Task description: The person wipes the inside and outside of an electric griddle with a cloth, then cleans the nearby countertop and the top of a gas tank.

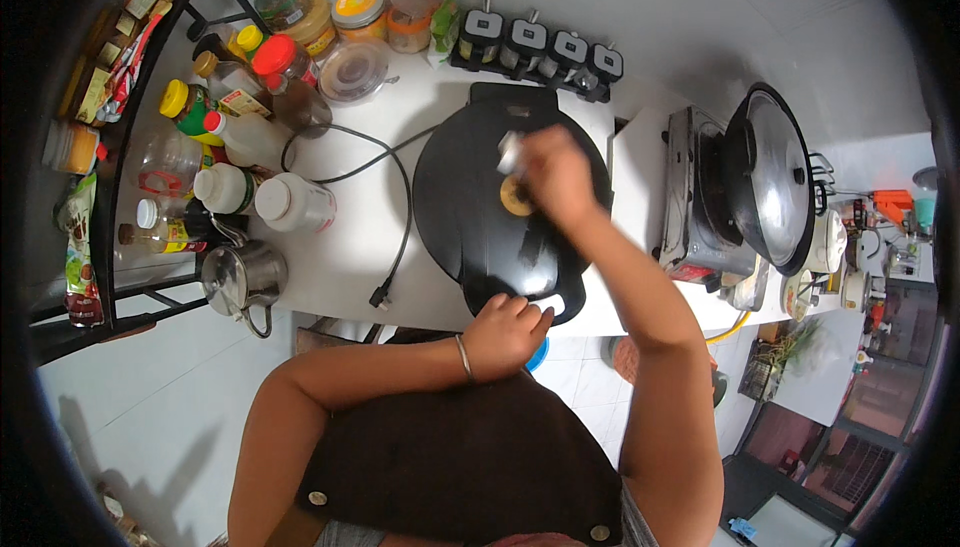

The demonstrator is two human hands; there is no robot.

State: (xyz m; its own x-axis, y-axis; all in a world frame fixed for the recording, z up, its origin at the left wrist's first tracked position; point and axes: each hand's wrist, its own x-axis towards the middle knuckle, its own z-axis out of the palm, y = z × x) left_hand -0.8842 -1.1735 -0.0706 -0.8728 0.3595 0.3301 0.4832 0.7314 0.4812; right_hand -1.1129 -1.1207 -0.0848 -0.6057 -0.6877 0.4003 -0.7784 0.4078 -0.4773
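Griddle: black, round, lid down; the griddle (pixel 455 192) sits on the right part of the white counter (pixel 345 272), a gold disc (pixel 516 197) on its lid.
Near edge: the griddle's near end comes close to the counter's front edge, just ahead of the person's body.
Right edge: the griddle's right rim reaches about to the counter's right edge; a white surface (pixel 637 197) beyond carries the stove (pixel 682 217).
Left room: a stretch of counter between griddle and jars, crossed by the black cord (pixel 409 197), its plug (pixel 380 297) lying near the front edge.
Far side: the griddle's far end stands just short of the spice rack (pixel 540 55).
Right hand: the right hand (pixel 557 172), slightly blurred, is closed about a white wad (pixel 509 153) over the lid, just beyond the disc.
Left hand: the left hand (pixel 505 337) is half curled at the griddle's near end, by a white piece (pixel 548 304); cannot tell whether it grips either.
Left obstacles: white jar (pixel 295 203), steel pot (pixel 245 277) at the front corner, bottles (pixel 240 137), black shelf (pixel 120 162).
Right obstacles: on the stove, a wok (pixel 738 182) with a tilted glass lid (pixel 780 167).
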